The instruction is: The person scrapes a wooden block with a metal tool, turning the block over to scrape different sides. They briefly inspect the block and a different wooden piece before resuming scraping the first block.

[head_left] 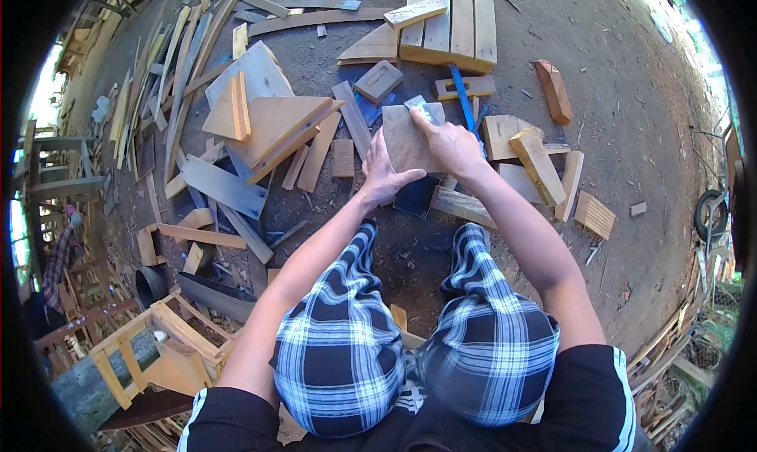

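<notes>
My left hand (382, 171) grips a squarish wooden block (405, 141) in front of my knees. Its fingers lie along the block's left side, with the thumb across the near edge. On the upper part of the block's face, my right hand (453, 146) presses a small, flat grey-white piece (419, 105) under its extended index finger. The right hand's other fingers are curled and partly hidden. Just below the block is a dark square object (415, 197). A blue bar (462, 97) stands out behind the right hand.
Offcuts surround the work, including stacked boards (276, 133) at left and blocks (538, 167) at right. A slatted wooden piece (451, 26) lies at the far side. Long strips (177, 78) cover the ground at left. A wooden frame (158, 342) is at lower left.
</notes>
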A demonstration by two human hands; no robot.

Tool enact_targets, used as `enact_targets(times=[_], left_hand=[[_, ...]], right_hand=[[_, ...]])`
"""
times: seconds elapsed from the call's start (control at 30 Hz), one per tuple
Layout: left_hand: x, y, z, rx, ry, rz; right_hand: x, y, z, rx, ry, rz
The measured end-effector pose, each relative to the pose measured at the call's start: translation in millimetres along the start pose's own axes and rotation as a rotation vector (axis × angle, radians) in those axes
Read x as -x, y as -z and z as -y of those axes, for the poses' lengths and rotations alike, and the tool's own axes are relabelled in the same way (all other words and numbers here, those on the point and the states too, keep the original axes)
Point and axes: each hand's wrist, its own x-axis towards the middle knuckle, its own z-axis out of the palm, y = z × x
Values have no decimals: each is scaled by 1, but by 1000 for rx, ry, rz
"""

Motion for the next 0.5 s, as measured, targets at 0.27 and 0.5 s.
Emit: enact_targets(times=[0.27, 0.5], left_hand=[[-1, -1, 3, 81, -18, -7], [-5, 0, 1, 45, -10, 2]], right_hand=[[33, -5, -12, -3, -39, 80], [29, -11, -13, 6, -56, -18]])
